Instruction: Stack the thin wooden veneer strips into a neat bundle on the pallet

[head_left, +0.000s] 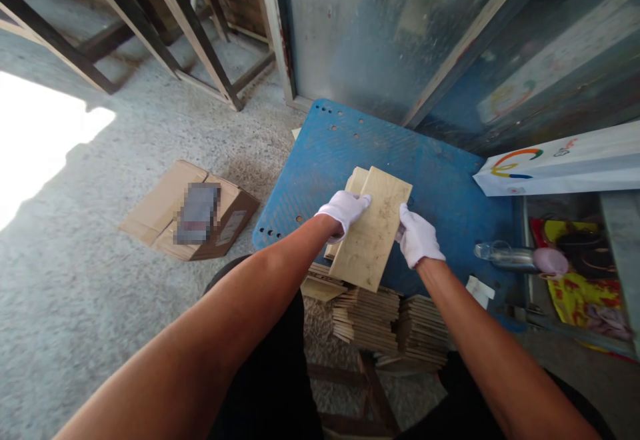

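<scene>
Both my hands wear white gloves and grip one pale wooden board (375, 227), tilted in front of me over the blue plastic platform. My left hand (345, 212) is closed on its left edge, thumb on the top face. On the opposite edge my right hand (419, 235) pinches the board, its thumb near the upper right side. Dark specks mark the board's face. Partly hidden behind it, more pale boards (357, 180) lie under my left hand. Nearer my knees stand stacks of thin boards (365, 317), with another stack (423, 327) to the right.
The blue platform (300, 187) adjoins a glazed metal-framed partition (350, 33). On the left floor sits a cardboard box (160, 193) with a blurred dark item on top. At right are a clear bottle (505, 255), a white printed bag (575, 163) and a yellow-red package (575, 300).
</scene>
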{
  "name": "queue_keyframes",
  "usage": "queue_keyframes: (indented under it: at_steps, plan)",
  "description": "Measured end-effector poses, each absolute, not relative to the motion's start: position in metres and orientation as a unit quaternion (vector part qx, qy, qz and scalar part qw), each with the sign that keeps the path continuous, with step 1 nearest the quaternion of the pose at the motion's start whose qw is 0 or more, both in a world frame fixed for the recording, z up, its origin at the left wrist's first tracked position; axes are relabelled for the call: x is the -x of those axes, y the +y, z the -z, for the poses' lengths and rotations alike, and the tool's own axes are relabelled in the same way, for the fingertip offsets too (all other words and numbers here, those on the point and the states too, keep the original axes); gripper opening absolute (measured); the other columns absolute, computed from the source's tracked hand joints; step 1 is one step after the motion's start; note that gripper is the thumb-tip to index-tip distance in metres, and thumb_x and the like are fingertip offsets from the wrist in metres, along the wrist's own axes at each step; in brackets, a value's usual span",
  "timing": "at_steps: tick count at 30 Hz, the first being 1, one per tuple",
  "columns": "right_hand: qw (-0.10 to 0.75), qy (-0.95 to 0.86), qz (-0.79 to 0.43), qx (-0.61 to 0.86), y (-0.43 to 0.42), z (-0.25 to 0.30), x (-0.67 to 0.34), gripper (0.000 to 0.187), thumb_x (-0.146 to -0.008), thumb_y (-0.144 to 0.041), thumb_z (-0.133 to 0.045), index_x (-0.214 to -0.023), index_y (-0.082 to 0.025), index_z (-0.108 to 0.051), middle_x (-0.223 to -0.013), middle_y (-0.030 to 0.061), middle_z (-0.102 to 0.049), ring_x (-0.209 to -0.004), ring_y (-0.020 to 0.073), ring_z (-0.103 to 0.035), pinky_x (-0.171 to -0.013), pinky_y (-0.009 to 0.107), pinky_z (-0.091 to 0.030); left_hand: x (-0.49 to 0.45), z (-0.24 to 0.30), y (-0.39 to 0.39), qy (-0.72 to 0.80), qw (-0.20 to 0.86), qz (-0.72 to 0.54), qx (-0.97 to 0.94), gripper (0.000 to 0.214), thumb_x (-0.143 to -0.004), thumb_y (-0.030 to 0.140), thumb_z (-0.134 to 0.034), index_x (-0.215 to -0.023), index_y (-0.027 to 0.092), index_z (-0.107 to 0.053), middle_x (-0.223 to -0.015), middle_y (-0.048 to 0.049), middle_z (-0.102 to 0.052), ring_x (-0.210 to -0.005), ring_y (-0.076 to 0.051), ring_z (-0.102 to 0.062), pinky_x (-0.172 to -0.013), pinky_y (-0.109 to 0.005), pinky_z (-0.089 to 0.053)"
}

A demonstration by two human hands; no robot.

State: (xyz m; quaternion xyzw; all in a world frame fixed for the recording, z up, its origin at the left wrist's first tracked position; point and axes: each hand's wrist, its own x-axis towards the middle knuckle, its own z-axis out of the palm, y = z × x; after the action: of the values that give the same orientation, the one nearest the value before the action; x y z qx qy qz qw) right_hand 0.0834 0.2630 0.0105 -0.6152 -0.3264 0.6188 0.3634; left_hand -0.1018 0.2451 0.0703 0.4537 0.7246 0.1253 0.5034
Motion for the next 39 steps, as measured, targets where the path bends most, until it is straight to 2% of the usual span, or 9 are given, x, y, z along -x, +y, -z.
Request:
queue_keyframes:
  at_steps: [4, 11, 18, 22, 29, 31, 36, 39]
  plan:
    - [0.332, -0.358, -0.585, 0.647, 0.279, -0.001, -0.077, 0.039, -0.071, -0.054, -0.071, -0.086, -0.018, -0.063, -0.067, -0.0032, -0.066, -0.053, 0.0100, -0.060, -0.047, 0.020, -0.049, 0.099, -0.065, 0.251, 0.759, 0.475, -0.165, -0.414, 0.042, -0.085, 0.042, -0.053, -0.111, 0.011, -0.064, -0.110, -0.0117, -0.069, -0.102, -0.020, -0.064, -0.084, -0.025, -0.048]
    - [0.319, -0.392, -0.506, 0.699, 0.303, 0.013, -0.061, 0.042, -0.069, -0.058, -0.069, -0.072, -0.017, -0.062, -0.051, -0.0065, -0.052, -0.042, 0.0076, -0.041, -0.037, 0.021, -0.031, 0.097, -0.056, 0.260, 0.773, 0.455, -0.133, -0.421, 0.033, -0.083, 0.035, -0.053, -0.104, 0.014, -0.067, -0.105, -0.0099, -0.070, -0.095, -0.021, -0.066, -0.080, -0.025, -0.050]
    - [0.209, -0.551, -0.357, 0.725, 0.316, 0.029, -0.062, 0.054, -0.080, -0.066, -0.049, -0.073, -0.016, -0.067, -0.056, 0.0014, -0.060, -0.055, 0.0136, -0.050, -0.047, 0.024, -0.034, 0.103, -0.050, 0.267, 0.782, 0.432, -0.090, -0.440, 0.035, -0.083, 0.037, -0.050, -0.102, 0.013, -0.068, -0.106, -0.0126, -0.070, -0.099, -0.023, -0.066, -0.081, -0.025, -0.049]
    - [0.152, -0.594, -0.291, 0.734, 0.316, 0.022, -0.059, 0.058, -0.083, -0.066, -0.043, -0.073, -0.015, -0.069, -0.064, 0.0049, -0.064, -0.060, 0.0159, -0.052, -0.053, 0.026, -0.034, 0.103, -0.049, 0.268, 0.779, 0.420, -0.064, -0.461, 0.037, -0.084, 0.037, -0.049, -0.103, 0.012, -0.068, -0.108, -0.0149, -0.069, -0.100, -0.024, -0.065, -0.082, -0.026, -0.049]
    - [0.088, -0.683, -0.212, 0.694, 0.309, 0.009, -0.056, 0.041, -0.086, -0.048, -0.048, -0.073, -0.017, -0.072, -0.070, 0.0059, -0.067, -0.069, 0.0178, -0.052, -0.062, 0.027, -0.033, 0.100, -0.053, 0.266, 0.780, 0.356, -0.032, -0.514, 0.040, -0.086, 0.036, -0.045, -0.103, 0.009, -0.068, -0.106, -0.0177, -0.068, -0.100, -0.028, -0.065, -0.084, -0.032, -0.050]
    - [0.096, -0.688, -0.199, 0.691, 0.306, 0.008, -0.056, 0.038, -0.086, -0.045, -0.049, -0.074, -0.017, -0.073, -0.072, 0.0067, -0.068, -0.072, 0.0188, -0.053, -0.064, 0.028, -0.035, 0.100, -0.054, 0.266, 0.777, 0.354, -0.043, -0.519, 0.038, -0.086, 0.036, -0.046, -0.103, 0.010, -0.068, -0.105, -0.0166, -0.069, -0.099, -0.027, -0.065, -0.084, -0.031, -0.050]
    - [0.226, -0.655, -0.182, 0.698, 0.305, 0.007, -0.057, 0.042, -0.087, -0.047, -0.045, -0.088, -0.017, -0.074, -0.076, 0.0076, -0.069, -0.079, 0.0207, -0.056, -0.074, 0.030, -0.040, 0.103, -0.052, 0.268, 0.789, 0.333, -0.093, -0.508, 0.037, -0.085, 0.034, -0.049, -0.111, 0.012, -0.064, -0.109, -0.0154, -0.067, -0.099, -0.026, -0.065, -0.084, -0.031, -0.050]
    - [0.272, -0.639, -0.200, 0.692, 0.305, 0.008, -0.062, 0.049, -0.088, -0.053, -0.042, -0.090, -0.015, -0.073, -0.075, 0.0077, -0.068, -0.075, 0.0200, -0.058, -0.072, 0.031, -0.043, 0.106, -0.050, 0.267, 0.794, 0.322, -0.085, -0.508, 0.037, -0.085, 0.034, -0.049, -0.110, 0.011, -0.064, -0.110, -0.0159, -0.067, -0.103, -0.026, -0.064, -0.087, -0.031, -0.049]
